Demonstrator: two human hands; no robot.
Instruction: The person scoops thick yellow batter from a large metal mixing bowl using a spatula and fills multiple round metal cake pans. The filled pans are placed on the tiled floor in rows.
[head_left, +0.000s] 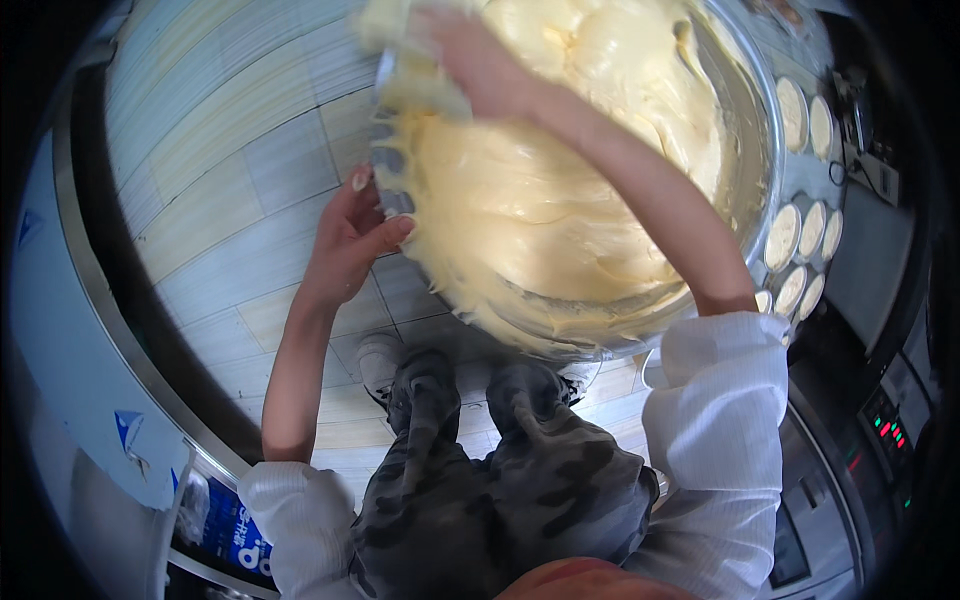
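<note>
A large metal mixing bowl (776, 142) lies before me, holding a thick mass of pale yellow batter (517, 187). Batter smears coat its inner wall and near rim. My left hand (352, 236) grips the bowl's left rim, thumb over the edge, with a dab of batter on a finger. Across the bowl reaches my right arm. Over the upper left rim, my right hand (480, 64) is blurred by motion. It holds a flat, pale, batter-coated tool (431, 86), seemingly a scraper, against the rim; its exact shape is smeared.
Right of the bowl are several oval molds filled with pale batter (784, 236). Beyond them stands dark equipment with a lit control panel (889, 427). A metal-edged worktop (82, 322) curves along the left, above a blue printed package (229, 525). My shoes (380, 364) stand on the tiled floor (247, 195).
</note>
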